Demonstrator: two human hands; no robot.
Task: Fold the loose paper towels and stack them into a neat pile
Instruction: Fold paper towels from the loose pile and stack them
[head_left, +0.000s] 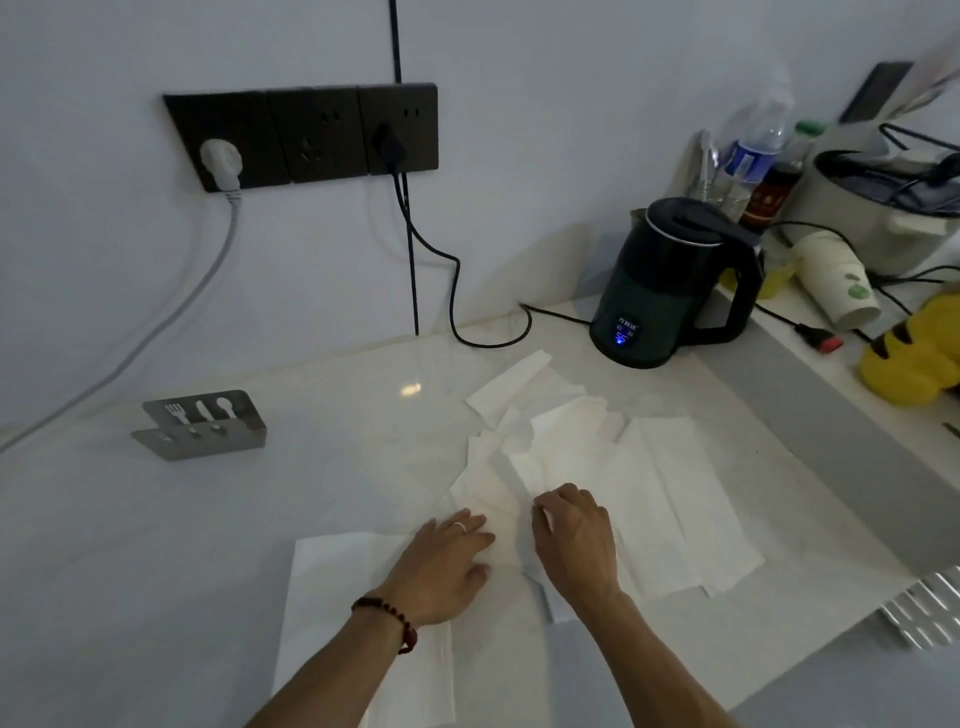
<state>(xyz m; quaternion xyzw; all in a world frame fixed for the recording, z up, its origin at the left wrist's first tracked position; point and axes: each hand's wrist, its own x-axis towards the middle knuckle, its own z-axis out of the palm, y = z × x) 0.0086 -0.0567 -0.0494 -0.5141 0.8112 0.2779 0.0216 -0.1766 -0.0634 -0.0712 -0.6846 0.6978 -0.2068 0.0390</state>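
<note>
Between both hands, on the pale glossy counter (311, 415), the loose white paper towels (597, 467) are spreading away to the right. The left hand (447, 561) is pressing flat with straight fingers, while the right hand (576, 535), nearer the heap, is resting on it with fingers curled; a grip I cannot tell.

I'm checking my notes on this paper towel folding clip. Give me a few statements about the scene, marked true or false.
1. Both hands rest on the loose white paper towels. True.
2. The left hand wears a dark beaded bracelet at the wrist. True.
3. The dark green electric kettle stands left of the metal cutlery holder. False: it stands to the right.
4. The right hand lifts a towel clear of the white counter. False: it stays on the towels.
</note>
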